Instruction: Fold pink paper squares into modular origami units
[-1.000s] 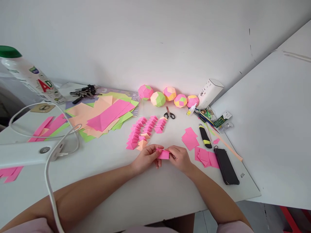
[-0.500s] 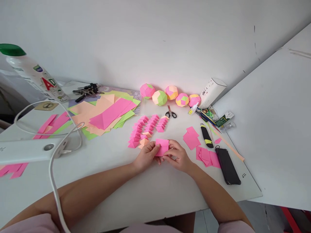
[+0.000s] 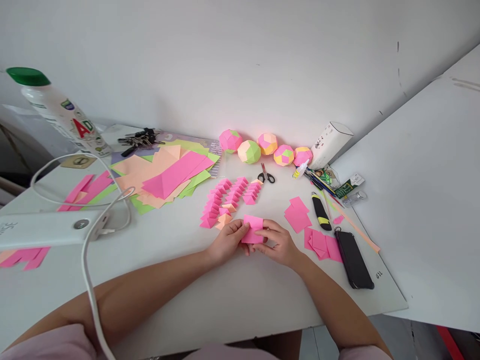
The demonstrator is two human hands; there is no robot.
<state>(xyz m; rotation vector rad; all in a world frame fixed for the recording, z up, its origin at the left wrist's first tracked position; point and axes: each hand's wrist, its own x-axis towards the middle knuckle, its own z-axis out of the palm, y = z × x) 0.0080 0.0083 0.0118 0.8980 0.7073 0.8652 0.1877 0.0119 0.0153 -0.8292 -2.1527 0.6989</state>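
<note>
Pinching creased pink paper square (image 3: 253,226)

place: home craft desk | paper balls (image 3: 262,147), scissors (image 3: 266,175) (keys (image 3: 138,140) too)

Along the wall, five multicoloured paper balls (image 3: 249,151), beside a white box (image 3: 330,145). Just in front, small scissors (image 3: 266,176) and rows of folded pink pieces (image 3: 225,197). Far left, green-capped bottle (image 3: 60,112), keys (image 3: 139,140), loose coloured sheets (image 3: 165,172), white cable (image 3: 88,260). Right side, yellow-black cutter (image 3: 321,211), pink squares (image 3: 298,216), dark phone (image 3: 354,258). All on a white table (image 3: 210,295).
</note>
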